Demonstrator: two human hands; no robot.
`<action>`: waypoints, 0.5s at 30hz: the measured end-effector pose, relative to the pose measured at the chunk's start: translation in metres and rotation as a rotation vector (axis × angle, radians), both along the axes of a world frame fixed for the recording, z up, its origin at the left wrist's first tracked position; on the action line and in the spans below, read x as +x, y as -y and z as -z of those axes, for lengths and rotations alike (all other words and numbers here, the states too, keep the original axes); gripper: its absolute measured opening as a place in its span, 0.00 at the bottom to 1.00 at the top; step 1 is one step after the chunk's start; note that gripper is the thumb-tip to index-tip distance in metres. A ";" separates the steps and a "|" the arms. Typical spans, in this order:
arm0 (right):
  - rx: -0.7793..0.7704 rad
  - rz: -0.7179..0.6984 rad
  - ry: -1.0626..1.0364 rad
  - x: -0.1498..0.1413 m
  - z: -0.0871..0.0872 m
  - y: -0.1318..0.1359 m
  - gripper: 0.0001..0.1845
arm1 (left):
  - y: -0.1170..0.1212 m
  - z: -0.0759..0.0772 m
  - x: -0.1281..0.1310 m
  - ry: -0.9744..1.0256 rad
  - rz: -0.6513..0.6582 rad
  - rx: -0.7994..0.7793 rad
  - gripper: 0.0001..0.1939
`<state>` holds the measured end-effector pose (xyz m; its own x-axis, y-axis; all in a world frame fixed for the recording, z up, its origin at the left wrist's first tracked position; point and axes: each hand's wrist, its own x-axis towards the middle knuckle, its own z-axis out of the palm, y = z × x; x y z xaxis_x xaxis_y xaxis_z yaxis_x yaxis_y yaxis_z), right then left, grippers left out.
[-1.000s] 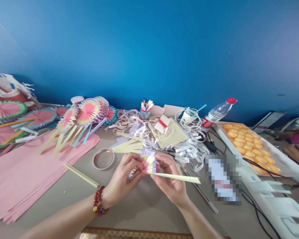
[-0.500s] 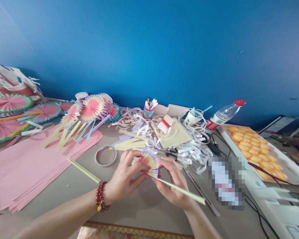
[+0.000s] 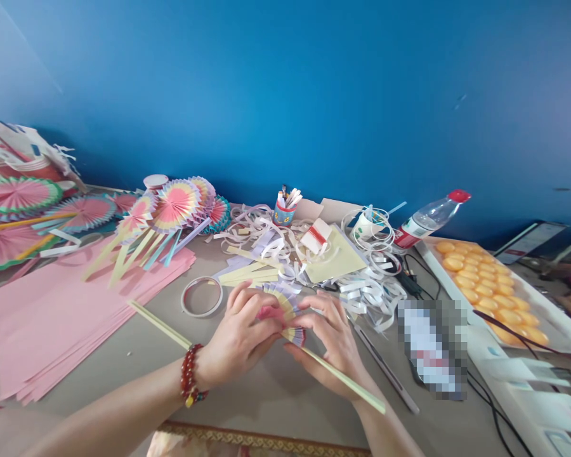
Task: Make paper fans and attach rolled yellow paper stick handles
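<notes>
Between my two hands is a pleated paper fan (image 3: pixel 285 303) in pink, yellow and lilac, partly spread. My left hand (image 3: pixel 240 333) is closed on its left side, a beaded bracelet round the wrist. On the right side, my right hand (image 3: pixel 330 343) grips the pleats between thumb and fingers. A pale yellow folded paper strip (image 3: pixel 347 379) runs from the fan down to the right, across my right palm. Another yellow strip (image 3: pixel 159 324) lies on the table by my left wrist. Fingers hide part of the fan's middle.
A roll of tape (image 3: pixel 202 296) lies left of my hands, near pink paper sheets (image 3: pixel 71 317). Finished fans (image 3: pixel 177 206) rest behind them. White paper strips (image 3: pixel 368 295), a craft knife (image 3: pixel 385 365), a bottle (image 3: pixel 431 219) and a tray of yellow oval things (image 3: pixel 476 273) are rightward.
Both hands have shifted slightly on the fan, and its pleats sit at a somewhat different angle. The attached strip's free end has dropped a little and moved left.
</notes>
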<state>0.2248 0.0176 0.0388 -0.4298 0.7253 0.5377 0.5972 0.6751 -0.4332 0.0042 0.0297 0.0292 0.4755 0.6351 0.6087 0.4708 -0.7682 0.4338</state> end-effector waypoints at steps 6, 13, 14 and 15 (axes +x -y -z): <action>-0.015 -0.047 -0.030 0.000 0.003 -0.003 0.06 | -0.001 0.002 -0.001 -0.019 0.011 -0.046 0.06; -0.026 -0.068 -0.117 -0.002 0.002 -0.006 0.08 | -0.002 0.007 0.000 -0.042 0.034 -0.110 0.08; -0.030 -0.074 -0.127 -0.003 0.002 -0.006 0.08 | -0.002 0.007 0.000 -0.048 0.037 -0.116 0.08; -0.031 -0.078 -0.133 -0.003 0.002 -0.006 0.09 | -0.003 0.007 0.000 -0.052 0.040 -0.121 0.08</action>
